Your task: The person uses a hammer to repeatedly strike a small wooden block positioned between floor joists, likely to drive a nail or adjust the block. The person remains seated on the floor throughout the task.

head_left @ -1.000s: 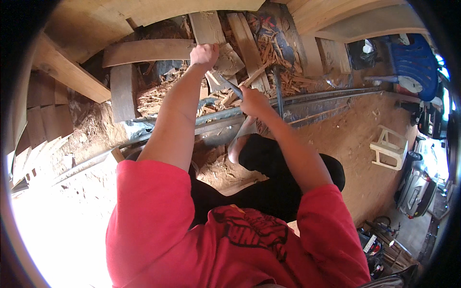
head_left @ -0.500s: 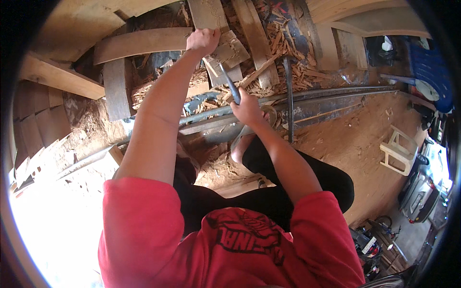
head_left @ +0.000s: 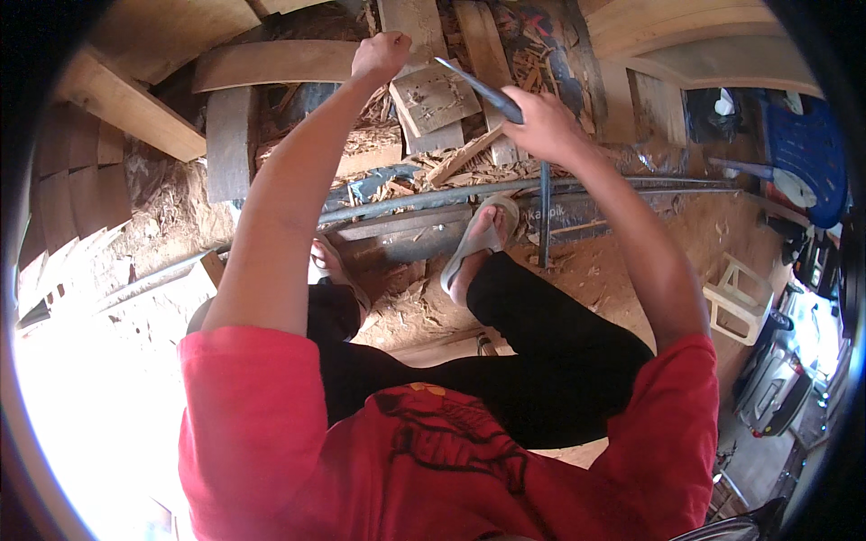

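In my right hand (head_left: 546, 124) is a long dark tapered tool (head_left: 492, 95), its thin pale tip pointing up and left toward the boards. What kind of tool it is does not show clearly. My left hand (head_left: 381, 56) is curled into a fist at the far end of my stretched arm, beside an upright plank (head_left: 410, 20). Whatever it grips is hidden by the fingers. Just below and right of that fist lies a short wood block (head_left: 435, 97), apart from the tool's tip.
Wood chips (head_left: 379, 135) litter the work spot. A curved board (head_left: 271, 65) and a plank (head_left: 487, 45) lie around it. A metal pipe (head_left: 406, 206) crosses before my sandalled feet, and a dark bar (head_left: 545, 216) stands near. A small stool (head_left: 740, 299) is at right.
My right hand has swung up and to the right with the tool, away from the wood. My left fist has shifted slightly up, and the wood block shows more fully.
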`<state>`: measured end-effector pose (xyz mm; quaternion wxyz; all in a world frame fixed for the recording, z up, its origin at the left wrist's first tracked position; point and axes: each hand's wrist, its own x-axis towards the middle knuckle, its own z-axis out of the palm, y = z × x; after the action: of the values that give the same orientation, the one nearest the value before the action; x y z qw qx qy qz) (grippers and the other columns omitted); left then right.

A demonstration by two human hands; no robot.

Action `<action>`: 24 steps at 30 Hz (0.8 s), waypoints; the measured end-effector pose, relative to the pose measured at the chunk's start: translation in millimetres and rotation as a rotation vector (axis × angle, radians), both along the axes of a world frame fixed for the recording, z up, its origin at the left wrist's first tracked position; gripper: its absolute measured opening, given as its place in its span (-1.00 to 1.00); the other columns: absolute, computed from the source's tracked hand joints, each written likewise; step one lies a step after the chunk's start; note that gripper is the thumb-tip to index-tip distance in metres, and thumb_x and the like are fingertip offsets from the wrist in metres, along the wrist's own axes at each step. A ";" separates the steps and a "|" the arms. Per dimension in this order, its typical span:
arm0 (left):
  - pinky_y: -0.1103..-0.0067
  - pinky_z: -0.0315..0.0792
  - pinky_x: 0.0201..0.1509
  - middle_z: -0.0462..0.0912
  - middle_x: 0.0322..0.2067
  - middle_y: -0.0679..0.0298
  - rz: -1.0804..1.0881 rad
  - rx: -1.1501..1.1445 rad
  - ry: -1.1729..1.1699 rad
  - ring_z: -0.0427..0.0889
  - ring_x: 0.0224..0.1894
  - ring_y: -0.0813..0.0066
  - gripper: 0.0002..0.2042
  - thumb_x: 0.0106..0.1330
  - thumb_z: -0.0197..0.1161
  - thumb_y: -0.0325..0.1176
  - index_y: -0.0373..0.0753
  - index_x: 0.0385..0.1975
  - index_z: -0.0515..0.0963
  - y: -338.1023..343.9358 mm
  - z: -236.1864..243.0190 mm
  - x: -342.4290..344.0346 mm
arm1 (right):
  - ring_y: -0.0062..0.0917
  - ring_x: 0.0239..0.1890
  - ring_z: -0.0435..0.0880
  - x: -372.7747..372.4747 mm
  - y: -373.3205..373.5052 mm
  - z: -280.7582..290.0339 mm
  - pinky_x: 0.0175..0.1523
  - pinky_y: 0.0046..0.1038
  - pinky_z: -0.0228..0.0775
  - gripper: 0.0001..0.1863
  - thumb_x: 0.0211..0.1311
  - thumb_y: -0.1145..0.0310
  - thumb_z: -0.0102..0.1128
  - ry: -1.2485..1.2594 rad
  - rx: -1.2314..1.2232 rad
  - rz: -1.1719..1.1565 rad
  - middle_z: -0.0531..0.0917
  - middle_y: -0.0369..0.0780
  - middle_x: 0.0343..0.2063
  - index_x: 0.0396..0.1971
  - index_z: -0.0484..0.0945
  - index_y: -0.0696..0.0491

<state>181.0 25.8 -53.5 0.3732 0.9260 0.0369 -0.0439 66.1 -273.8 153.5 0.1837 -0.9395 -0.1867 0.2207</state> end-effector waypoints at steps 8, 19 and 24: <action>0.21 0.64 0.31 0.87 -0.04 0.12 -0.288 0.045 0.054 0.81 0.16 0.05 -0.44 0.39 0.36 0.33 0.03 0.13 0.78 2.7 32.4 -53.7 | 0.07 -0.21 0.79 -85.6 -11.9 -17.9 -0.05 -0.05 0.59 -0.17 0.29 0.33 0.32 0.190 -0.048 -0.213 0.74 0.15 -0.31 0.61 0.37 -0.26; 0.17 0.76 0.01 0.86 -0.18 0.09 -0.298 0.187 0.293 0.88 -0.14 0.12 -0.37 0.36 0.39 0.38 -0.14 -0.02 0.70 9.4 56.6 -92.3 | -0.25 -0.23 0.82 -97.4 -28.0 -46.3 -0.02 -0.28 0.62 -0.36 0.31 0.44 0.32 0.048 0.340 -0.273 0.76 -0.01 -0.27 0.43 0.54 -0.05; 0.10 0.59 0.36 0.70 0.18 -0.02 -0.281 0.218 -0.157 0.70 0.24 0.01 -0.29 0.30 0.50 0.29 0.02 0.34 0.58 2.4 84.9 -104.9 | -0.61 -0.01 0.74 -110.6 -45.9 -42.3 0.15 -0.45 0.58 -0.56 0.32 0.57 0.39 -0.016 0.595 -0.498 0.79 -0.24 -0.07 0.20 0.66 0.10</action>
<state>76.1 28.2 31.4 0.2624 0.9576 -0.1176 -0.0188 -44.5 -319.7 111.2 0.4949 -0.8633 -0.0104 0.0982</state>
